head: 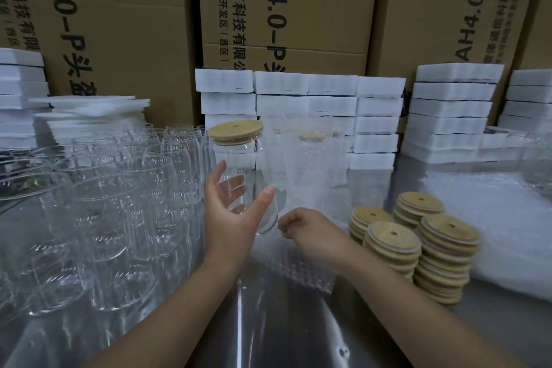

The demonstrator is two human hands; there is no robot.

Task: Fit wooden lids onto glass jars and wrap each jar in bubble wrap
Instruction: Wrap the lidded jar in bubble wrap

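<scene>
Head view, looking down along two bare forearms onto a metal tabletop (268, 323).

The left hand (230, 215) grips a clear glass jar (239, 164) at the centre of the scene. Its fingers curl round the far side and show through the glass, and its thumb lies along the near right side. The jar is slightly tilted, with its base towards the right hand. A round wooden lid (236, 128) with a small hole sits on the jar's mouth.

The right hand (304, 227) is just right of the jar's base, knuckles up and fingers curled under. Whether those fingers pinch anything cannot be told. Beneath both hands a sheet of bubble wrap (298, 266) lies flat on the tabletop.

Just beyond the held jar stand wrapped jars (307, 164). They are hazy under their covering, and a wooden top shows faintly through it.

To the left, many empty jars (119, 188) without lids stand crowded together, from the near edge to the far side.

To the right of the right hand are four lid stacks (448, 248), close together, each lid pale wood with a centre hole. Further right lies a wrap pile (501, 218), white and blurred.

Along the far side, white foam blocks (298, 98) are stacked in columns from left to right. Behind them rise large brown boxes (313, 9) printed with black lettering.
</scene>
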